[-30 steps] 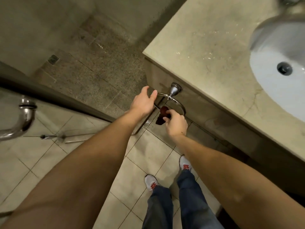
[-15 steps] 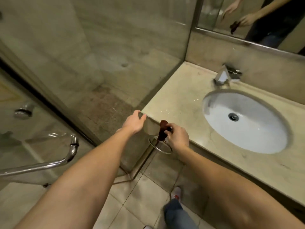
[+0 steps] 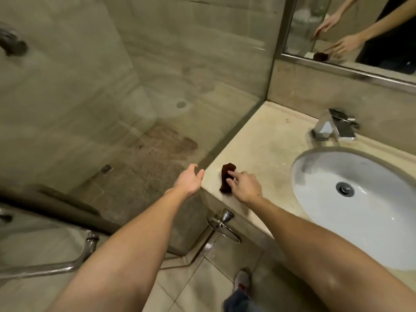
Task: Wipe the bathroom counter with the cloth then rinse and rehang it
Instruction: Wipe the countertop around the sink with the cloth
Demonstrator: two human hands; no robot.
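Beige marble walls (image 3: 191,41) | glass shower partition (image 3: 90,109) | tiled floor (image 3: 191,284) | wall mirror (image 3: 360,30) | dim warm light

The right hand (image 3: 244,188) presses, seemingly, a dark cloth (image 3: 227,176) onto the counter (image 3: 265,149) corner beside the sink (image 3: 351,199).

A dark cloth (image 3: 227,177) lies bunched on the stone counter (image 3: 265,149).

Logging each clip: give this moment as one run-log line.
stage: wipe starting | cloth: on counter corner, under right hand | left hand: open, at counter edge | towel ring: empty
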